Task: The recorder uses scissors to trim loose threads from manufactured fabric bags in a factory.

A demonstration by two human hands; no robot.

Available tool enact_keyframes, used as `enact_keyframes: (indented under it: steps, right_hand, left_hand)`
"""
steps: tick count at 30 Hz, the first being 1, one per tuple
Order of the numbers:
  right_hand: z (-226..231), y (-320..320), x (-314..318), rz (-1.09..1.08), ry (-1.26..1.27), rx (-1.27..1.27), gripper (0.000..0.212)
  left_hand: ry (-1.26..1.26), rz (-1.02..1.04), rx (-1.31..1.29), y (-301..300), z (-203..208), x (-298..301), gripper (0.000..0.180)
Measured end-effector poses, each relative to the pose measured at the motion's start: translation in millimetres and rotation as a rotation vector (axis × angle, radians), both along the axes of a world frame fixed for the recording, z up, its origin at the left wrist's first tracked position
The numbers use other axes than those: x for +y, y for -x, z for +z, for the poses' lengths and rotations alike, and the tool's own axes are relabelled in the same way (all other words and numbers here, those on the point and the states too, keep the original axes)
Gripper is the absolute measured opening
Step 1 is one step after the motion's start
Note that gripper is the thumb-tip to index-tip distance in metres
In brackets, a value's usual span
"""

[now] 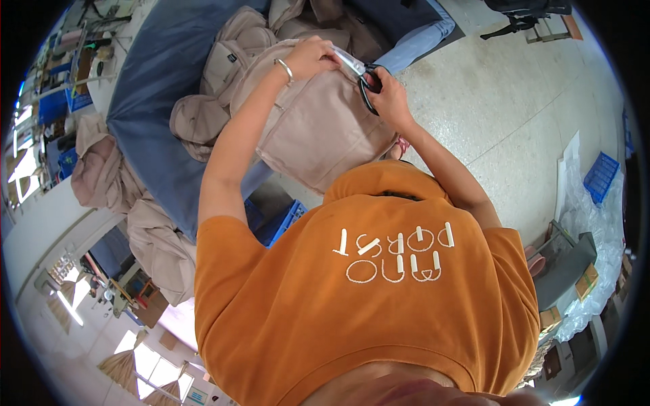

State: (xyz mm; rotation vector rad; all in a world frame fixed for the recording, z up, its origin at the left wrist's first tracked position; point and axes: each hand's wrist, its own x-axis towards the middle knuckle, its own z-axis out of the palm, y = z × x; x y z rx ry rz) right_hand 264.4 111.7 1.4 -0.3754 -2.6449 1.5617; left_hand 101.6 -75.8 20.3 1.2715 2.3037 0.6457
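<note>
A pinkish-beige fabric bag (325,128), by its shape a backpack, lies across my lap. My left hand (313,59), a bracelet at its wrist, is at the bag's far edge with its fingers pinched together there; any thread between them is too small to make out. In my right hand (391,103) I hold scissors (351,63) by their black handles. Their silver blades point to the upper left, and the tips reach my left fingertips. Whether the blades are parted I cannot tell.
More beige bags (223,71) lie in a large blue fabric-sided bin (152,88) ahead and to the left. Further beige bags (159,243) hang over its left side. Blue crates (288,222) stand beside me, and a blue basket (601,177) and clear plastic sheeting (588,298) lie right.
</note>
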Motion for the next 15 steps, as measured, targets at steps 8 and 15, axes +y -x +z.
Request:
enact_keyframes:
  steps: [8,15]
  right_hand:
    - [-13.6,14.0,20.2,0.079,0.604,-0.256,0.031]
    - [9.3,-23.4,51.1,0.147,-0.252,-0.177,0.055]
  left_hand:
    - [-0.007,0.034,-0.069,-6.5,-2.7,-7.6,0.021]
    - [-0.004,0.066,-0.096,1.8,-4.3,-14.2,0.020]
